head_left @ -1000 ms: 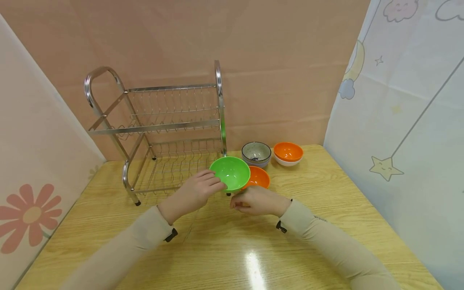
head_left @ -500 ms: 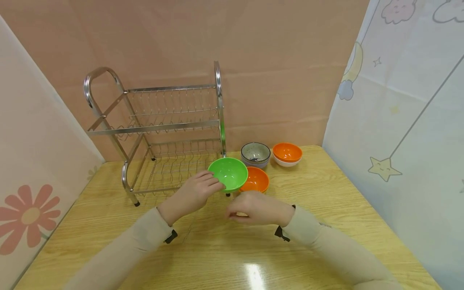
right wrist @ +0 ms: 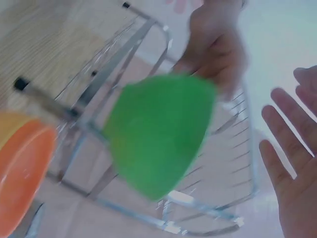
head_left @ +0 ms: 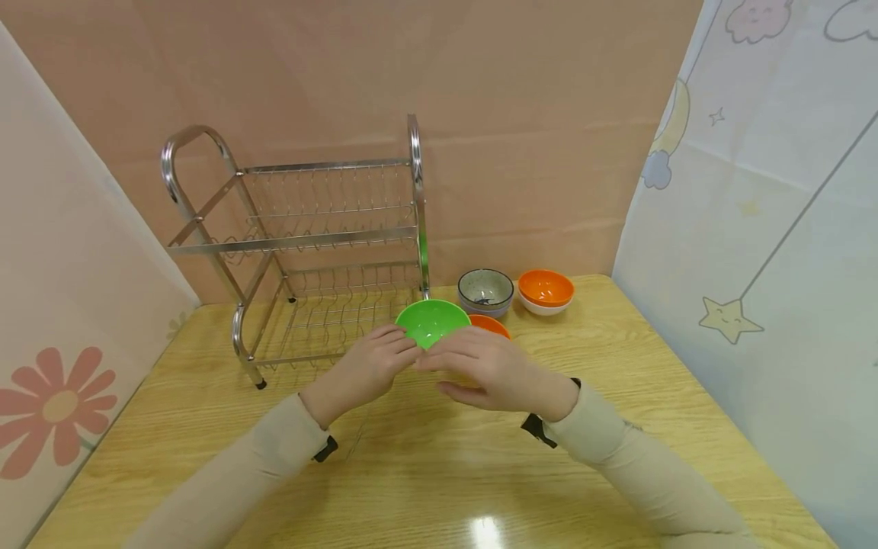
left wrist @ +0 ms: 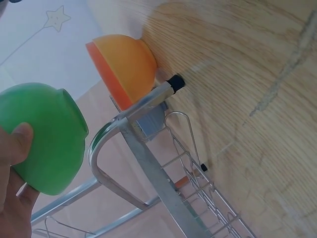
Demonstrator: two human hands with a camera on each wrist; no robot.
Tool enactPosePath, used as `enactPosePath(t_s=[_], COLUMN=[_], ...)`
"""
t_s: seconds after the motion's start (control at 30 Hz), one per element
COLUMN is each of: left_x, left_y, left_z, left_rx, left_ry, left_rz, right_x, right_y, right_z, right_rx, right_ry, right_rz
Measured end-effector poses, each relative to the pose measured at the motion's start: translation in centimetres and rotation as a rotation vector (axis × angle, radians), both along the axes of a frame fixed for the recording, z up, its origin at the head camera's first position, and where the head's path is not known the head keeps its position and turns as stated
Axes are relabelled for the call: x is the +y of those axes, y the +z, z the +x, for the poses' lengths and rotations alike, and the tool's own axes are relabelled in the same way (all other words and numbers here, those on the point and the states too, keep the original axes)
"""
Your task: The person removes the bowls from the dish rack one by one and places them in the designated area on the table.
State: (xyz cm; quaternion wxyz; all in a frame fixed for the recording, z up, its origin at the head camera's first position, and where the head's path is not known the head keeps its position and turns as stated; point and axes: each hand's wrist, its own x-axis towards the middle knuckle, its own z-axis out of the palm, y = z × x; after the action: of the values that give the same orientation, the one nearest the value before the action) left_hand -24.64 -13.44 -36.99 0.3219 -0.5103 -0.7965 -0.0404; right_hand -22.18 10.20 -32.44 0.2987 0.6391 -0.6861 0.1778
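My left hand [head_left: 366,371] grips the rim of a green bowl [head_left: 430,319], thumb on its outside in the left wrist view. The bowl is held in the air in front of the rack's right end. Close to the bowl's right side, my right hand [head_left: 490,370] has its fingers extended and holds nothing. In the right wrist view its spread fingers stand apart from the green bowl [right wrist: 158,131], which looks blurred. An orange bowl [head_left: 491,325] sits behind the right hand, partly hidden by it; the left wrist view shows its side [left wrist: 130,64].
A two-tier metal dish rack [head_left: 295,242] stands on the left of the wooden table [head_left: 411,473]. Behind the orange bowl are stacked grey bowls [head_left: 485,291]. To their right, another orange bowl [head_left: 546,287] rests in a white bowl [head_left: 545,309]. Fabric walls surround the table.
My right hand first drew back slightly toward me, then rose toward the green bowl while its fingers straightened. It now covers more of the orange bowl. My left hand stays nearly still with the green bowl.
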Motion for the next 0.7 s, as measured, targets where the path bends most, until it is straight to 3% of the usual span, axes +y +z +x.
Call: enactPosePath(t_s=[0.2, 0.4, 0.7], left_x=[0.2, 0.3, 0.4], left_y=[0.2, 0.2, 0.4], left_z=[0.1, 0.2, 0.2], left_rx=[0.016, 0.004, -0.002], left_ry=[-0.002, -0.01, -0.002], left_rz=[-0.005, 0.006, 0.0], right_x=[1.3, 2.0, 2.2], right_y=[-1.0, -2.1, -3.3], right_z=[-2.1, -3.3, -4.1], right_rx=[-0.094, -0.171, -0.202], right_ry=[-0.111, -0.148, -0.185], right_rz=[-0.004, 0.039, 0.102])
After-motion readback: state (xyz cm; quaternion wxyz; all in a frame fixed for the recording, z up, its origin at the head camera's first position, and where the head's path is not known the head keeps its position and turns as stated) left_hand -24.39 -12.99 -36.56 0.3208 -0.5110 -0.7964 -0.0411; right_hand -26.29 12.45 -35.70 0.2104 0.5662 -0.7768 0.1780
